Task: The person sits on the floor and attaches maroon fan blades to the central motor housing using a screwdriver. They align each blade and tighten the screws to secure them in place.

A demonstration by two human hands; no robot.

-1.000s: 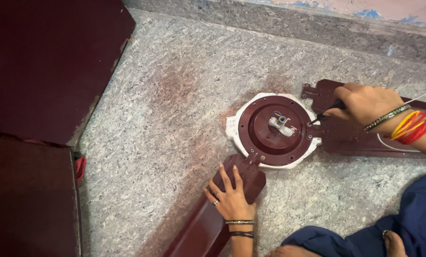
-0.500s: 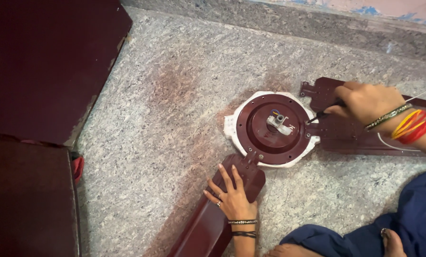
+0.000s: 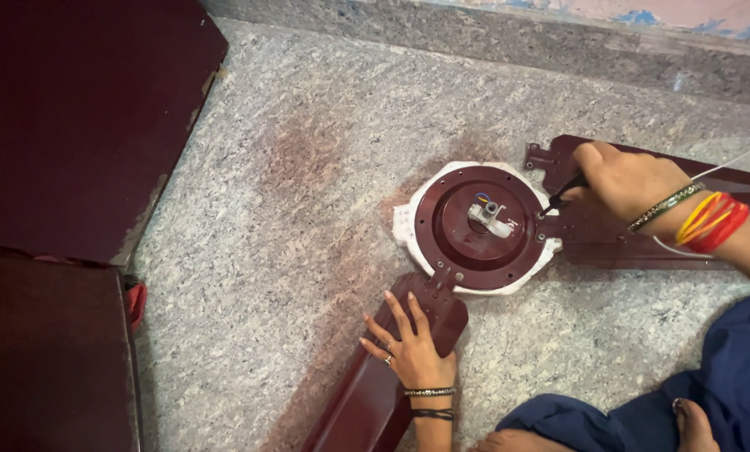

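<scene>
— Head view: what have we got at the centre?

— We see a fan motor (image 3: 484,226), a maroon disc on a white housing, lying on the speckled floor (image 3: 308,167). Our right hand (image 3: 622,180) is closed around a dark tool (image 3: 562,194) whose tip meets the disc's rim, just left of the fingers.

— And under that hand?

— A maroon blade (image 3: 643,238) runs off to the right beneath it, bolted to the motor. A white wire (image 3: 731,163) passes behind the wrist, which wears coloured bangles (image 3: 710,222).

— Our left hand?

— We have the left hand (image 3: 408,347) flat, fingers spread, pressing on a second blade (image 3: 392,377). It grips nothing. That blade's bracket joins the motor just above the fingertips.

— Further out?

— Our blue-clad legs (image 3: 643,418) sit to the right of the left wrist. Well to the left of both hands lie dark maroon panels (image 3: 74,125), with something red (image 3: 136,301) at their edge.
</scene>
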